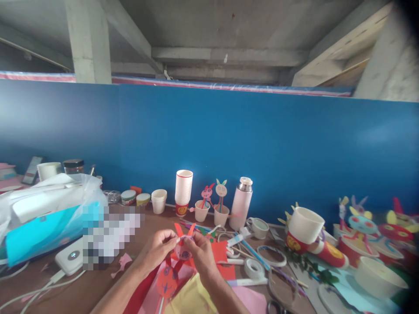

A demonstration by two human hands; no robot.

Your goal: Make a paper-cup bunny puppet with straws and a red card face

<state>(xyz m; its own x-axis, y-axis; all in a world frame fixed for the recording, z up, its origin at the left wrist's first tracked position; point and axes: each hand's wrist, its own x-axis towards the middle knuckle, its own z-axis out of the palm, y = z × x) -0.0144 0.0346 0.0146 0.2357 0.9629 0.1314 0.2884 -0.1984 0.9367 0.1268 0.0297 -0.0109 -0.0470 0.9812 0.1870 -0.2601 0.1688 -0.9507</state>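
Observation:
Near the table's front middle, my left hand and my right hand both pinch a small paper rabbit face with red ears standing up between them. Its lower part is partly covered by the fingers. Just below my left hand lies a red rabbit face with drawn eyes and mouth, on a pale stick. Under my forearms are a yellow paper sheet and pink and red paper.
Behind stand stacked cups, two cups with paper rabbits and a pink thermos. Tape rolls, pens and pipe cleaners lie right. Paper-figure cups stand far right. A plastic bag and white power strip are left.

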